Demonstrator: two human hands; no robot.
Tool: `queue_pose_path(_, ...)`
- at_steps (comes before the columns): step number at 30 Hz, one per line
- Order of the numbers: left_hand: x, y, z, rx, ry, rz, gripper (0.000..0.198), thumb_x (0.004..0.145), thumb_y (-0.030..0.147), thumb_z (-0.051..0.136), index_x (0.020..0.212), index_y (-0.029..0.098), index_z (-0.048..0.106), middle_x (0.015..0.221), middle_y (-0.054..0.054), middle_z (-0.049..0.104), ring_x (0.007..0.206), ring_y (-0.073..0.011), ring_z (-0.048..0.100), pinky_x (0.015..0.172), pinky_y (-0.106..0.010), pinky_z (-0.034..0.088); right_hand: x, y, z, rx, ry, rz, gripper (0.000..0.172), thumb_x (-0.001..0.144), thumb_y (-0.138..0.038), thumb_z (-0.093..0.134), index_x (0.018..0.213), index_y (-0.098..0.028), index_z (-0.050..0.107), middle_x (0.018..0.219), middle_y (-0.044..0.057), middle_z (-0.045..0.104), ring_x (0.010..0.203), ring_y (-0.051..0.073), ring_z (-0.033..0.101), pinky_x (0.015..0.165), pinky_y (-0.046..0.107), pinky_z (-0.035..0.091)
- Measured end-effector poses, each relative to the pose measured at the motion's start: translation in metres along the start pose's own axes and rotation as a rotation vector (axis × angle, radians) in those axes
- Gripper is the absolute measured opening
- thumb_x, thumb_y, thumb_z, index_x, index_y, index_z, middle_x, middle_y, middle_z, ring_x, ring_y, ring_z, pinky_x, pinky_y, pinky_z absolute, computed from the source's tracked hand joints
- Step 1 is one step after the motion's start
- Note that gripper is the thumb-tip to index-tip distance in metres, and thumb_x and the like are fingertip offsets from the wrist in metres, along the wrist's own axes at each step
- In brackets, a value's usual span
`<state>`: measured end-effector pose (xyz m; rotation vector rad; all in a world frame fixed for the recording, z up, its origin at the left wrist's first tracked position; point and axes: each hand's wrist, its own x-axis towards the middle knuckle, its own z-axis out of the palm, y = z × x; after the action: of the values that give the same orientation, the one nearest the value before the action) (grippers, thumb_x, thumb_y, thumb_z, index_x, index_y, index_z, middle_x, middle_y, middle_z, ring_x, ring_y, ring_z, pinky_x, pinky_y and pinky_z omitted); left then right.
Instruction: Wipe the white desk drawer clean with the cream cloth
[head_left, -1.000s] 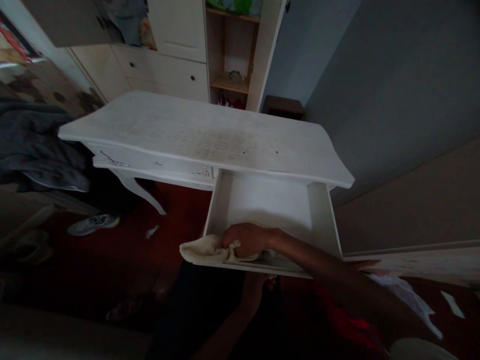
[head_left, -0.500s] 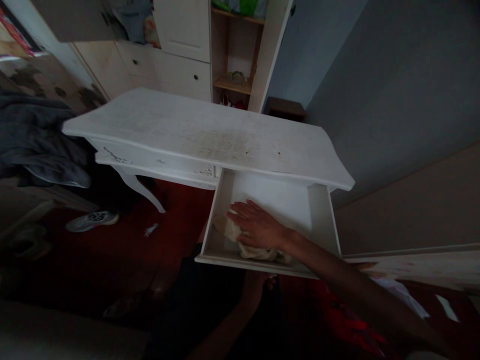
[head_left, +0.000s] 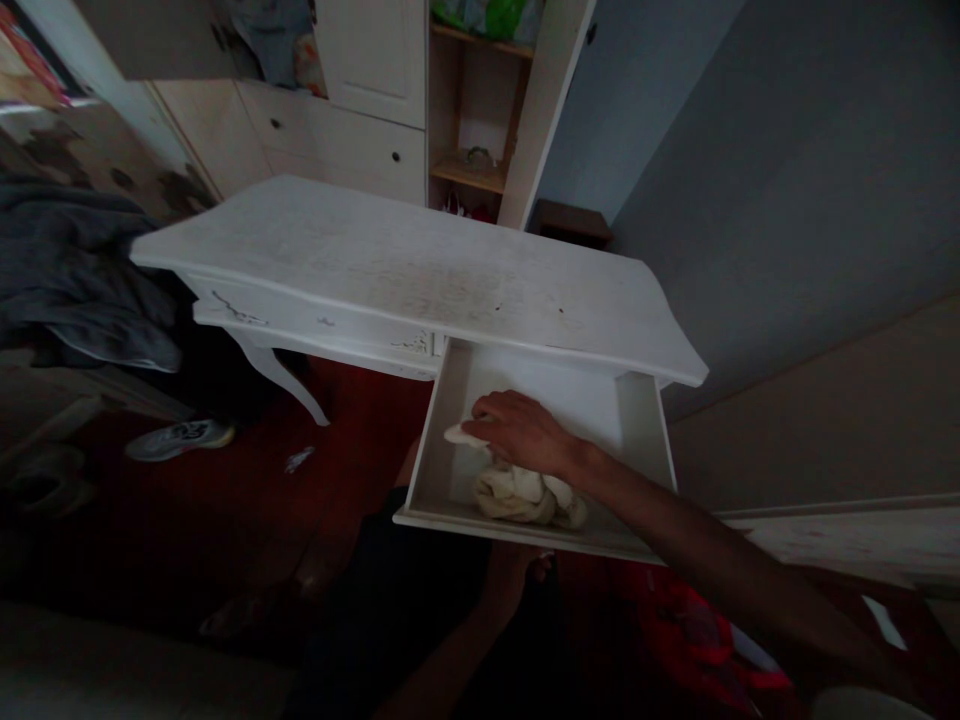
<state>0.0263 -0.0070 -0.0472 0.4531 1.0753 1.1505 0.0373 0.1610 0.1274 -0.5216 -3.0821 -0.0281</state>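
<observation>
A white table (head_left: pixel 390 270) has its right drawer (head_left: pixel 645 440) pulled out toward me. Inside the drawer my right hand (head_left: pixel 521 432) presses a crumpled cream cloth (head_left: pixel 517 492) against the drawer floor, fingers curled over the cloth's upper part. My left hand (head_left: pixel 517 572) sits under the drawer's front edge in deep shadow; its fingers are barely visible, seemingly at the drawer's underside.
Dark clothing (head_left: pixel 75 270) is heaped to the left. A sneaker (head_left: pixel 180 438) lies on the red floor under the table. White cabinets and an open shelf (head_left: pixel 472 120) stand behind. A grey wall (head_left: pixel 787 180) is on the right, a red item (head_left: pixel 705 640) by my right arm.
My right hand carried the cloth from the drawer's front rim into the drawer, then slid it further back and to the right. The left hand stayed under the drawer front.
</observation>
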Motion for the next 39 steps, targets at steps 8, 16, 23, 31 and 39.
queue_pose_path(8,-0.001,0.004,0.003,-0.058,0.012,-0.033,0.031,0.06,0.044,0.07,0.065,0.014,0.066,0.06,-0.005,0.065,0.051,-0.0144,0.054,0.05,-0.027,0.04,-0.07,-0.001,-0.041,0.253,-0.187,-0.045,0.029,0.082,-0.022,0.067,0.111,-0.018,0.07,0.133,0.015,0.06,0.124,0.028,0.051,0.106,0.048,0.037)
queue_pose_path(16,0.0,0.002,0.001,-0.073,0.014,0.003,0.027,0.061,0.04,0.067,0.067,0.014,0.066,0.059,-0.005,0.066,0.05,-0.0143,0.055,0.048,-0.026,0.04,-0.08,-0.011,-0.006,0.443,-0.406,0.229,0.087,0.088,-0.048,0.061,0.158,-0.016,0.019,0.161,0.019,0.027,0.145,0.034,0.032,0.114,0.05,0.032)
queue_pose_path(23,-0.004,0.013,0.005,-0.06,0.021,-0.014,0.026,0.057,0.04,0.064,0.061,0.014,0.065,0.058,-0.006,0.066,0.049,-0.0148,0.055,0.049,-0.027,0.041,-0.073,-0.012,0.029,0.273,-0.409,0.351,0.096,0.077,-0.039,0.071,0.157,-0.023,0.02,0.165,0.016,0.017,0.147,0.045,0.019,0.109,0.062,0.031)
queue_pose_path(31,-0.007,0.015,0.007,-0.049,0.049,-0.024,0.025,0.058,0.039,0.061,0.06,0.015,0.066,0.053,-0.004,0.063,0.047,-0.0138,0.052,0.051,-0.028,0.041,-0.06,0.012,0.052,0.005,-0.111,0.552,0.07,0.077,-0.038,0.072,0.139,-0.014,0.049,0.157,0.022,0.033,0.137,0.038,0.039,0.104,0.052,0.037)
queue_pose_path(39,-0.01,0.014,0.008,-0.094,0.063,-0.042,0.029,0.058,0.042,0.065,0.064,0.015,0.065,0.057,-0.004,0.064,0.049,-0.0147,0.054,0.05,-0.029,0.042,-0.018,0.052,0.054,-0.096,0.073,0.584,0.056,0.081,-0.035,0.066,0.129,-0.008,0.055,0.149,0.024,0.045,0.134,0.037,0.041,0.105,0.049,0.032)
